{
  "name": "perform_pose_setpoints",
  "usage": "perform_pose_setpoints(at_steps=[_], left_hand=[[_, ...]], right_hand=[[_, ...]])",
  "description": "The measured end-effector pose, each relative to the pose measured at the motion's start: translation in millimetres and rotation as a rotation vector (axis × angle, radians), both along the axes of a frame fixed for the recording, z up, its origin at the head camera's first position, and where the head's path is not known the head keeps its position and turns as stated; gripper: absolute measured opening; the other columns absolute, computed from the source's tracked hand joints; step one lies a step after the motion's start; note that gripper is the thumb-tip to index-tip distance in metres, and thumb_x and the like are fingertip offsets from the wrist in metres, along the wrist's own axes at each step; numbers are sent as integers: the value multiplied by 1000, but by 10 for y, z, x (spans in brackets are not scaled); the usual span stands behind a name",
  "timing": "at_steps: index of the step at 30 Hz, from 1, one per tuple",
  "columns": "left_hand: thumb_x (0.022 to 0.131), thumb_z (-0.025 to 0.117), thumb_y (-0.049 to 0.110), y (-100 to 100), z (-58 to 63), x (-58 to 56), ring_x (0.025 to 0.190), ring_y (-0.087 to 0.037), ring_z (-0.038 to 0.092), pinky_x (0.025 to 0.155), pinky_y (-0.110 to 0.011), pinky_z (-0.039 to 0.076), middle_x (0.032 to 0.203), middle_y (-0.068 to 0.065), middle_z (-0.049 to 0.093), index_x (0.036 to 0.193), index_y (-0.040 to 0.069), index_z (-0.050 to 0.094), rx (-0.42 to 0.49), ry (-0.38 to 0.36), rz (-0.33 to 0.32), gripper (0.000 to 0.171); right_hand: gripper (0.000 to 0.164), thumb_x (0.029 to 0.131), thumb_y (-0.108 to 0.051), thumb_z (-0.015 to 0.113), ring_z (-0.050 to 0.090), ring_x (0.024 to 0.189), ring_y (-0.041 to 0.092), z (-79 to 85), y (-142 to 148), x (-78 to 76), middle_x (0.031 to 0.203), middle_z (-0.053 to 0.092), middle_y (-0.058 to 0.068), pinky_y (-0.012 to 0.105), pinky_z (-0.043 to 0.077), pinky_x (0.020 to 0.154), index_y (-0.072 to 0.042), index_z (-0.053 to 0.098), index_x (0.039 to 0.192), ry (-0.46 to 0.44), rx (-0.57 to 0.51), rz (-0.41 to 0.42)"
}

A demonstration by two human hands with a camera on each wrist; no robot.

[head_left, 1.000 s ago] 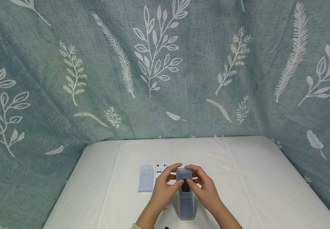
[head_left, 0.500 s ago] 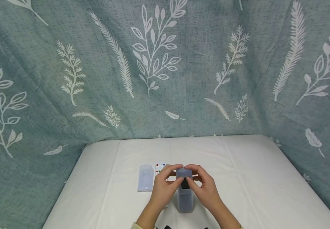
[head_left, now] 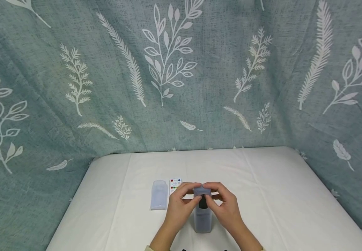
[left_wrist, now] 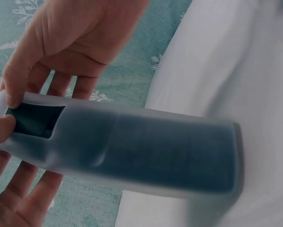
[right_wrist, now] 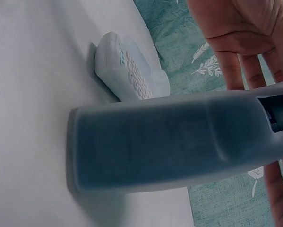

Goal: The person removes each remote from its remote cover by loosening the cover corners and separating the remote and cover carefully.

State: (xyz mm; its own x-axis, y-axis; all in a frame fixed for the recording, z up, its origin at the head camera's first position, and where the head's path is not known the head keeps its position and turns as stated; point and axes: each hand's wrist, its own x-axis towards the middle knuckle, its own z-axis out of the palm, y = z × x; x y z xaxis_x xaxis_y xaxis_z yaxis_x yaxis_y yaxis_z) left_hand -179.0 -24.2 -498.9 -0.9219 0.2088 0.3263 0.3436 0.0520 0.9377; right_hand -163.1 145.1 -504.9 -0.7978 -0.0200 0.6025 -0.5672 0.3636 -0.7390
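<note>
A dark remote control in a translucent silicone cover point(head_left: 203, 222) stands tilted between both hands, its lower end down at the white cloth. My left hand point(head_left: 182, 208) pinches the upper end from the left, thumb in front and fingers behind. From the right, my right hand point(head_left: 226, 208) grips the same end in the same way. Both thumbs meet at the edge of a cutout, where a dark patch point(left_wrist: 33, 119) of the remote shows bare in the left wrist view. The right wrist view shows the broad face of the covered remote point(right_wrist: 146, 144), its upper end cut off by the frame.
A white remote point(head_left: 175, 183) with coloured buttons lies left of the hands, partly hidden by the left one. Beside it lies another translucent cover point(head_left: 159, 196), flat on the white cloth point(head_left: 256, 209). A green leaf-patterned curtain point(head_left: 212, 69) hangs behind and along the sides.
The covered remote has tilted more upright, its lower end now farther from the near edge of the view. Both hands keep their hold at its upper end.
</note>
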Motion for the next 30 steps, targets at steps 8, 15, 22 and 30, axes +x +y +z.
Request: perform_pose_setpoints(at_steps=[8, 15, 22, 30], left_hand=[[85, 77, 5, 8, 6, 13, 101, -10, 67, 77, -27, 63, 117, -2, 70, 116, 19, 72, 28, 23, -20, 34], [86, 76, 7, 2, -19, 28, 101, -10, 68, 76, -27, 63, 117, -3, 70, 117, 17, 72, 24, 67, -14, 33], [85, 76, 8, -8, -23, 41, 101, -11, 68, 76, -27, 62, 118, -2, 70, 116, 17, 73, 19, 95, -25, 33], [85, 77, 8, -11, -18, 54, 101, -14, 69, 76, -27, 62, 116, -3, 71, 114, 16, 73, 15, 102, -34, 31]], right_hand=[[31, 85, 6, 72, 69, 94, 0, 10, 15, 1, 106, 75, 6, 20, 60, 66, -15, 73, 108, 72, -2, -51], [29, 85, 5, 73, 69, 92, -3, 33, 33, -1, 102, 77, 5, 17, 59, 62, -15, 76, 105, 83, 18, -66], [23, 87, 4, 72, 69, 86, -3, 90, 88, -19, 95, 78, 3, 15, 57, 59, -14, 77, 101, 79, 29, -17], [19, 89, 8, 67, 71, 83, 2, 116, 121, -25, 94, 76, 12, 29, 61, 57, -6, 75, 100, 7, -69, 65]])
